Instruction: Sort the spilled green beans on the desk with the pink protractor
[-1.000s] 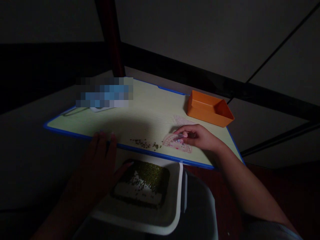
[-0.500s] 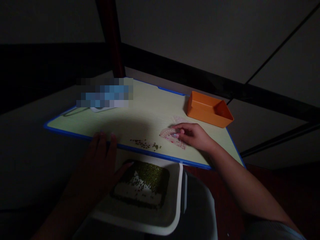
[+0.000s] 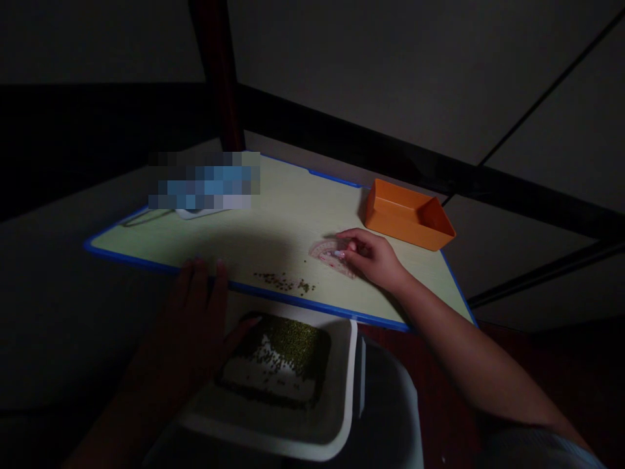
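My right hand [image 3: 374,259] pinches a clear protractor [image 3: 327,253] with reddish markings, low over the pale tabletop [image 3: 293,208]. To its left, several small green beans [image 3: 286,282] lie scattered close to the blue front edge. My left hand [image 3: 200,319] is in shadow, its fingers spread, the tips at the table's edge and the thumb over the rim side of a white basin [image 3: 349,384]. Inside that basin, under the table edge, a heap of green beans [image 3: 293,339] covers the far part of the bottom.
An orange box [image 3: 410,221] stands at the table's back right corner. At the back left is a blurred-out blue and white object [image 3: 209,189]. A grey surface [image 3: 390,391] is beside the basin. Dark walls close in behind.
My right hand has moved slightly away from me and left with the protractor. One bean now shows apart from the scattered ones. My left hand has stayed put.
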{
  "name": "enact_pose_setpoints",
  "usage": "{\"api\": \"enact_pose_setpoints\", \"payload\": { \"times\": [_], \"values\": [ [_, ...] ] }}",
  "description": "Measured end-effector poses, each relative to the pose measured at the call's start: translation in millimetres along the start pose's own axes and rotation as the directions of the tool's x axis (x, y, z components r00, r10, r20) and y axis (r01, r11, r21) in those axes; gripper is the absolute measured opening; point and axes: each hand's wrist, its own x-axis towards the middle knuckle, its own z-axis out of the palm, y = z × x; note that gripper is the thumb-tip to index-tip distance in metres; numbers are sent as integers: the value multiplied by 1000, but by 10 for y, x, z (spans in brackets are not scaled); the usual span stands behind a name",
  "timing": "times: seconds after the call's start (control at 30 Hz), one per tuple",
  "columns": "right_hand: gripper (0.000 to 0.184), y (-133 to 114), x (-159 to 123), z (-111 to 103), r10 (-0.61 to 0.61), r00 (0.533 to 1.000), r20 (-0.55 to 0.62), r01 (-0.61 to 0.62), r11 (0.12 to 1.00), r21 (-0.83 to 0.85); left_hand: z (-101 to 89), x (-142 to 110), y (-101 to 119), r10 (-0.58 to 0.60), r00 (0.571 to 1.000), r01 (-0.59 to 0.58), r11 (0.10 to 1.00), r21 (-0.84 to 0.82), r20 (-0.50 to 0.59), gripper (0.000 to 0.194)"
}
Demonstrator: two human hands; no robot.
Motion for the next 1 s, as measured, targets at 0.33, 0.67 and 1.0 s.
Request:
{"api": "enact_pose_setpoints", "payload": {
  "times": [0.33,0.67,1.0],
  "values": [
    [27,-29,71,60,-128,990,65,133,989,-69,22,-2,-19,2,1000,-3,1000,-14,-7,91],
    [22,-92,46,38,-133,980,151,124,990,69,13,5,1,6,1000,-6,1000,-4,4,94],
    [20,-123,6,23,-129,981,144,114,988,108,4,11,-13,12,1000,-12,1000,0,-3,92]
  ]
}}
